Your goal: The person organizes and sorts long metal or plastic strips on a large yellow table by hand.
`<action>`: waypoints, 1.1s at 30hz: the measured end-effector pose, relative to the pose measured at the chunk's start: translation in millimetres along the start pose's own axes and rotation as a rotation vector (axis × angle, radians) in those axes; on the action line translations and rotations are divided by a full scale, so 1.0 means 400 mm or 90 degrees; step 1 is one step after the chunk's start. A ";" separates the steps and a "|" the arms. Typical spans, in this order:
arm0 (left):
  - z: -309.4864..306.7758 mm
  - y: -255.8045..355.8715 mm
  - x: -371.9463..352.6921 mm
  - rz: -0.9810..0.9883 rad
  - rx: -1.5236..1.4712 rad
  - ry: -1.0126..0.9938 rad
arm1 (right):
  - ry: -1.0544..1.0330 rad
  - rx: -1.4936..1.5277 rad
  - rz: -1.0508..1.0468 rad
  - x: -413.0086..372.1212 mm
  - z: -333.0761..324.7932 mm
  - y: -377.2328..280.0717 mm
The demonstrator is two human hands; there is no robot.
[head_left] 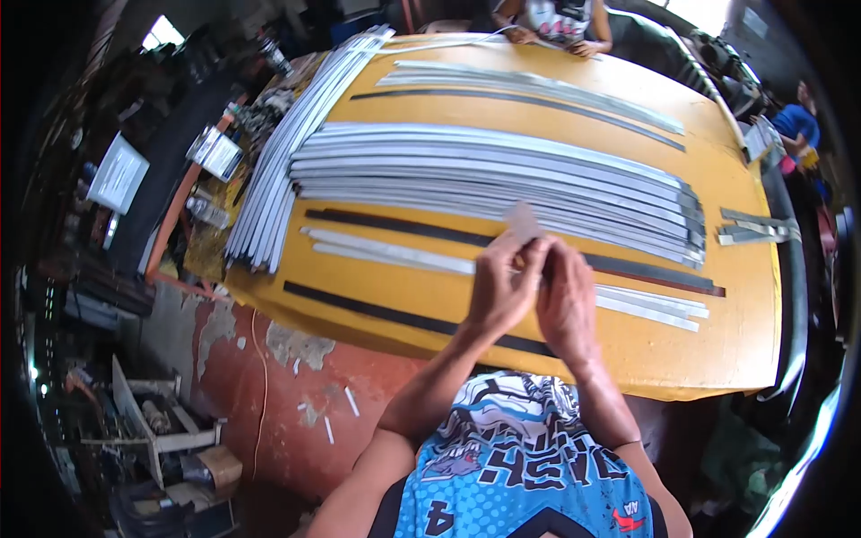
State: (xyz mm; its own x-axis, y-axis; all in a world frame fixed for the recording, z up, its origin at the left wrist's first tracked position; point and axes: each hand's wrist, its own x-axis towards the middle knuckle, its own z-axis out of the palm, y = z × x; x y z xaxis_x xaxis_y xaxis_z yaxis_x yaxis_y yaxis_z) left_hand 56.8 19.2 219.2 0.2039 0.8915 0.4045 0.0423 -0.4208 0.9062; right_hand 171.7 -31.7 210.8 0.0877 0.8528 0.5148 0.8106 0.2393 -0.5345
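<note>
My left hand (505,280) is closed, thumb and fingers pinching a small, thin grey flat piece (522,221) that sticks up above the fingertips and is slightly blurred. Against it, my right hand (567,291) is closed too, its fingers bent together; what they hold is hidden. Both hands are over the near half of the yellow-topped table (377,309). Under and beside them run a dark strip (395,226), pale strips (386,252) and a black strip (368,309). Just beyond lies a wide bundle of grey-white strips (484,166).
Long pale strips (300,152) lie crosswise along the table's left end. More strips (538,85) lie at the far side, where a person (560,22) stands. A short bundle (758,229) sits at the right edge. Another person in blue (795,125) is farther right.
</note>
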 end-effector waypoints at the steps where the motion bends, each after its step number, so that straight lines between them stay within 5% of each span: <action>1: -0.001 -0.016 -0.004 -0.067 -0.069 -0.019 | 0.008 0.012 0.010 -0.014 -0.004 0.003; 5: -0.035 0.011 -0.010 -0.191 -0.125 -0.033 | 0.019 0.062 0.054 -0.115 -0.017 0.080; 16: -0.446 0.239 0.144 0.137 -0.090 0.414 | 0.172 0.036 0.073 -0.333 -0.192 0.333; 21: -0.717 0.330 0.154 0.123 -0.043 0.468 | 0.270 -0.068 0.152 -0.401 -0.384 0.479; 22: -0.881 0.277 0.149 0.174 0.055 0.404 | 0.307 -0.074 0.162 -0.426 -0.429 0.529; 24: -0.918 0.293 0.138 0.100 -0.072 0.478 | 0.417 -0.095 0.273 -0.494 -0.524 0.632; 27: -1.105 0.159 0.108 0.001 -0.083 0.441 | 0.486 -0.210 0.268 -0.525 -0.693 0.715; 30: -0.904 0.056 0.079 -0.086 -0.097 0.525 | 0.401 -0.485 0.216 -0.545 -0.833 0.770; 33: -0.858 -0.137 0.019 -0.184 -0.098 0.502 | 0.367 -0.562 0.140 -0.545 -0.851 0.822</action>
State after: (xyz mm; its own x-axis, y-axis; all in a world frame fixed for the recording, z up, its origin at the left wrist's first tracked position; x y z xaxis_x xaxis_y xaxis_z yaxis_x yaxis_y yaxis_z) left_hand -279.8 106.4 215.2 -0.5367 0.8408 0.0710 -0.1577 -0.1826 0.9704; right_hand 616.2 -297.1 151.2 0.3557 0.4337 0.8279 0.8549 -0.5089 -0.1007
